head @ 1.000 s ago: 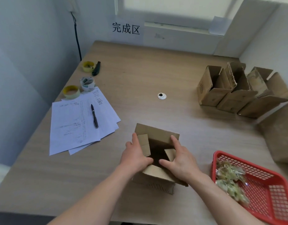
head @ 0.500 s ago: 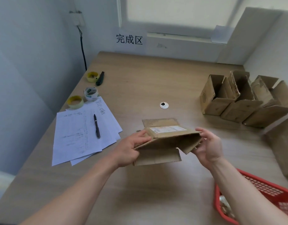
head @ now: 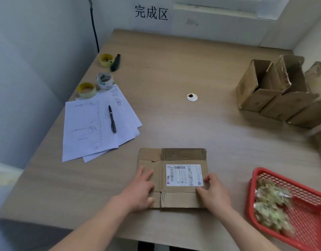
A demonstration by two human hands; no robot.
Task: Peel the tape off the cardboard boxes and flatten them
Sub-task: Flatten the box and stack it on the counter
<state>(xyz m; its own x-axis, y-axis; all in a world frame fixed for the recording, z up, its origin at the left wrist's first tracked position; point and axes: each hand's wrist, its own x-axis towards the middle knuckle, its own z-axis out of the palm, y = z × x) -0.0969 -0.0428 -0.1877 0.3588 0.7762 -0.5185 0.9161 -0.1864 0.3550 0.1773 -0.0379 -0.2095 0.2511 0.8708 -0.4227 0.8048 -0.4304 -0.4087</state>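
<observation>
A brown cardboard box [head: 174,158] lies collapsed flat on the wooden table [head: 174,69] near its front edge, a white shipping label facing up. My left hand [head: 140,189] presses on its left part with the fingers laid flat. On the right edge of the box rests my right hand [head: 213,192], fingers bent on the cardboard beside the label. Several open, standing cardboard boxes [head: 275,91] are grouped at the table's right side.
A red plastic basket [head: 300,192] with crumpled tape wads sits at the front right. At the left lie sheets of paper [head: 94,127] with a black pen [head: 112,118], three tape rolls [head: 104,80] and a dark cutter [head: 115,62]. A white grommet [head: 191,97] marks mid-table.
The box stood open on the table, was lifted and squeezed between both hands, and now lies flat on the table under both hands.
</observation>
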